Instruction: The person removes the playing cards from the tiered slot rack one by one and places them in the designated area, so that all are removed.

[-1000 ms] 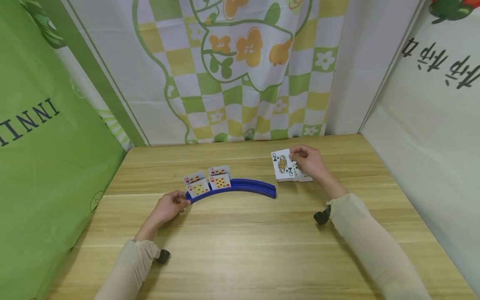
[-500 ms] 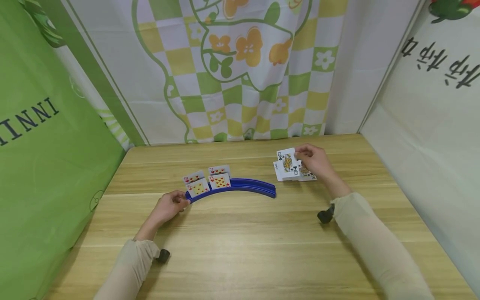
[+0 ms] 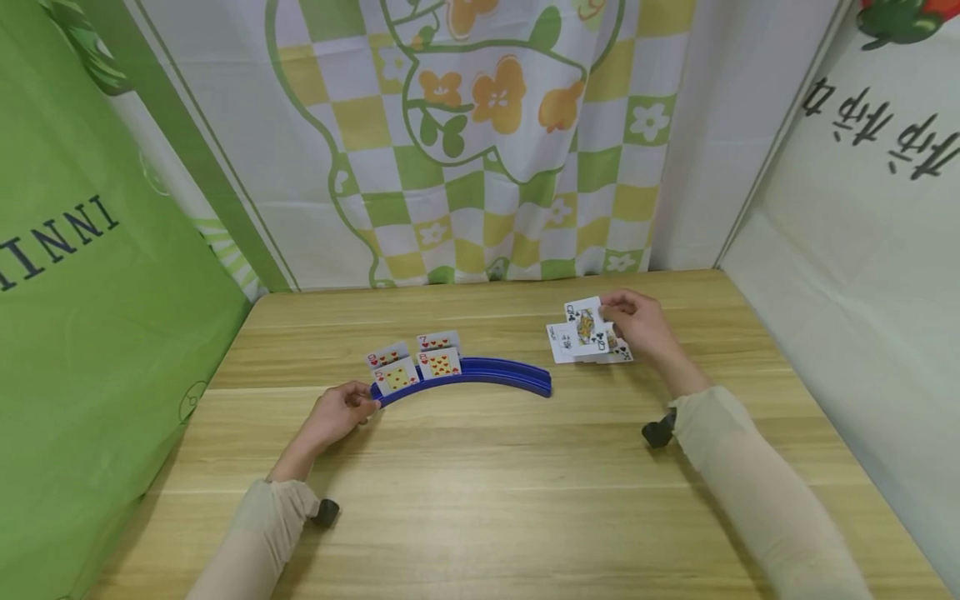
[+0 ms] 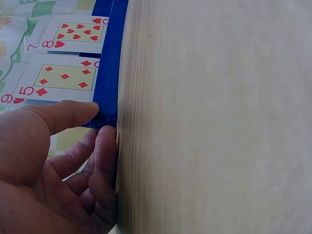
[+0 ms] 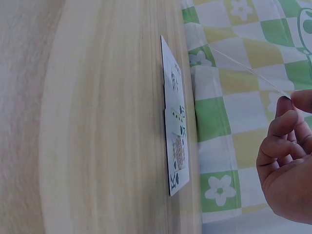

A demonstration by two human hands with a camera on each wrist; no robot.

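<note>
My left hand [image 3: 336,415] pinches the left end of a curved blue card holder [image 3: 504,371], thumb on top and fingers at its end. Four-sided red-suit playing cards stand in its left half: a five of diamonds [image 4: 63,77] and an eight of hearts [image 4: 77,34] in front, a nine of hearts [image 3: 387,355] and a seven of hearts [image 3: 438,340] behind. At the right, my right hand [image 3: 636,325] pinches a queen of clubs [image 3: 585,323] by its right edge. The right wrist view shows this card edge-on, raised over a face-up pile with a joker-like card [image 3: 558,346] and a king [image 5: 179,156].
The wooden table [image 3: 480,500] spreads in front of both arms. A checkered curtain [image 3: 495,208] hangs at its back edge, a green cloth [image 3: 90,333] to the left and a white one [image 3: 840,275] to the right. The holder's right half bears no cards.
My right hand has drawn the queen of clubs rightward off the pile, uncovering the joker-like card and the king beneath. My left hand stays on the holder's end.
</note>
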